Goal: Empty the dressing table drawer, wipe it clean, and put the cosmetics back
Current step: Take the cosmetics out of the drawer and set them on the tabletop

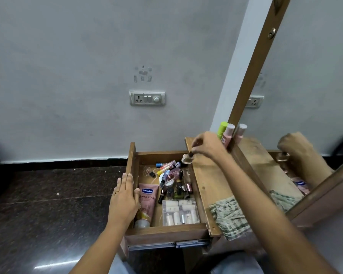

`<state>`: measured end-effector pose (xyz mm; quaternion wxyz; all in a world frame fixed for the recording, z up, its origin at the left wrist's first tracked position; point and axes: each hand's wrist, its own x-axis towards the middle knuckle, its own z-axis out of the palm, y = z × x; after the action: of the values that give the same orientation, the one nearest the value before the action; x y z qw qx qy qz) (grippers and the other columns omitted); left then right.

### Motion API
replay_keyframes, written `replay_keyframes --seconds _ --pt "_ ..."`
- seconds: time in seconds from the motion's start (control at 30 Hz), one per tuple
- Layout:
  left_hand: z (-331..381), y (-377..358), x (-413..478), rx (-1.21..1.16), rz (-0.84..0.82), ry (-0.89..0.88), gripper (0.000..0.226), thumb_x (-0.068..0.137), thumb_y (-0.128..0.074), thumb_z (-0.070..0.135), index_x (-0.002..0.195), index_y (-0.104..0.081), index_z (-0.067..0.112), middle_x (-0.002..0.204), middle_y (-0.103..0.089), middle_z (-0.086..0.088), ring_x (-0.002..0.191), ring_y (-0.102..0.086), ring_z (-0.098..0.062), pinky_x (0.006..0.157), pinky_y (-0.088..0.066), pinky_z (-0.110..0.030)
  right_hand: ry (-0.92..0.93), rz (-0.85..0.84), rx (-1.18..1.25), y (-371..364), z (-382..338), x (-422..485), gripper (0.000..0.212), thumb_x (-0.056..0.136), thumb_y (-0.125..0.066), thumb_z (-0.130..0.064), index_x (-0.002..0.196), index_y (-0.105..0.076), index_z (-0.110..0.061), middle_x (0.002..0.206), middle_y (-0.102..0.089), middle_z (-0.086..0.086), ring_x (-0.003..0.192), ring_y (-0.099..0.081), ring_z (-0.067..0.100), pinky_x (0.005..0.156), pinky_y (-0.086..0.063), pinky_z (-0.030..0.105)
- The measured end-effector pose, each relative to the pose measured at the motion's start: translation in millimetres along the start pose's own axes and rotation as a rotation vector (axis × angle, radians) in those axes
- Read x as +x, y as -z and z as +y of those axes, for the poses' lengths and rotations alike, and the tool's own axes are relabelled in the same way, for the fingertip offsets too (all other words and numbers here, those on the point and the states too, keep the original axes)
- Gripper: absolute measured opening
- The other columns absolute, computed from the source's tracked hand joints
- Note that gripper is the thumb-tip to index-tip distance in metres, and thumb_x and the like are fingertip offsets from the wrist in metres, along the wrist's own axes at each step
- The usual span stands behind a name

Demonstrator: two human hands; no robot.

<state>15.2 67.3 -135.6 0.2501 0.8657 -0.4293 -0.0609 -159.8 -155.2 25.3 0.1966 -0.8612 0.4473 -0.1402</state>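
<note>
The wooden drawer (164, 231) is pulled out and full of cosmetics. A pink Vaseline tube (147, 202) lies at its left, a clear plastic box of small bottles (179, 212) at its front, and a heap of lipsticks and small bottles (171, 177) at the back. My left hand (125, 198) lies flat, fingers straight, on the drawer's left wall. My right hand (206, 145) pinches the dark cap of a small glass bottle (186, 158) above the drawer's far right corner.
The dressing table top (212, 180) stands right of the drawer, with a green-and-white cloth (229, 216) at its front edge. A green stick (222, 129) and a pink bottle (228, 133) stand against the mirror frame (251, 80). Dark floor lies to the left.
</note>
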Motion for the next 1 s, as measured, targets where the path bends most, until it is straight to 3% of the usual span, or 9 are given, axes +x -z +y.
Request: replay_keyframes --seconds 0.23,0.4,0.53,0.67,0.8,1.0 --pt "1 0 0 0.011 0.003 -0.004 0.059 0.102 -0.033 0.038 0.154 -0.018 0.015 0.161 -0.013 -0.004 0.149 -0.008 -0.022 0.119 -0.019 -0.04 -0.204 0.109 -0.27 65 35 10 0.013 0.068 -0.077 -0.011 0.079 -0.075 -0.016 0.08 -0.073 0.004 0.078 -0.068 0.022 0.068 -0.054 0.029" --pt "1 1 1 0.009 -0.005 0.003 0.059 0.102 -0.033 0.038 0.154 -0.017 0.015 0.161 -0.012 -0.003 0.149 -0.007 -0.022 0.119 -0.018 -0.04 -0.27 0.131 -0.413 67 51 10 0.028 0.072 -0.076 -0.013 0.099 -0.069 -0.008 0.103 -0.066 0.013 0.096 -0.065 0.033 0.073 -0.053 0.035" --pt "2 2 0 0.013 -0.006 0.011 0.059 0.102 -0.033 0.038 0.154 -0.016 0.016 0.161 -0.012 -0.003 0.149 -0.007 -0.021 0.119 -0.018 -0.039 -0.259 0.153 -0.508 62 52 10 0.027 0.082 -0.068 -0.012 0.108 -0.065 -0.007 0.111 -0.062 0.013 0.105 -0.061 0.032 0.077 -0.052 0.038" --pt "3 2 0 0.014 -0.005 0.025 0.06 0.102 -0.034 0.039 0.154 -0.015 0.017 0.161 -0.011 -0.002 0.149 -0.006 -0.02 0.119 -0.016 -0.038 -0.268 0.14 -0.582 56 51 8 0.019 0.087 -0.063 -0.014 0.105 -0.067 -0.009 0.108 -0.064 0.01 0.104 -0.06 0.027 0.072 -0.053 0.036" --pt "4 2 0 0.007 -0.002 0.024 0.059 0.102 -0.034 0.038 0.154 -0.017 0.017 0.161 -0.012 -0.002 0.149 -0.007 -0.02 0.119 -0.017 -0.038 -0.294 0.129 -0.63 52 49 4 0.033 0.085 -0.07 -0.022 0.112 -0.061 -0.005 0.111 -0.059 0.012 0.101 -0.063 0.027 0.066 -0.05 0.033" --pt "3 3 0 0.007 -0.002 0.023 0.059 0.102 -0.034 0.038 0.154 -0.016 0.016 0.161 -0.012 -0.002 0.149 -0.007 -0.021 0.119 -0.017 -0.038 -0.282 0.179 -0.673 46 54 5 0.019 0.091 -0.055 -0.008 0.11 -0.06 -0.005 0.109 -0.063 0.01 0.094 -0.067 0.029 0.061 -0.046 0.032"
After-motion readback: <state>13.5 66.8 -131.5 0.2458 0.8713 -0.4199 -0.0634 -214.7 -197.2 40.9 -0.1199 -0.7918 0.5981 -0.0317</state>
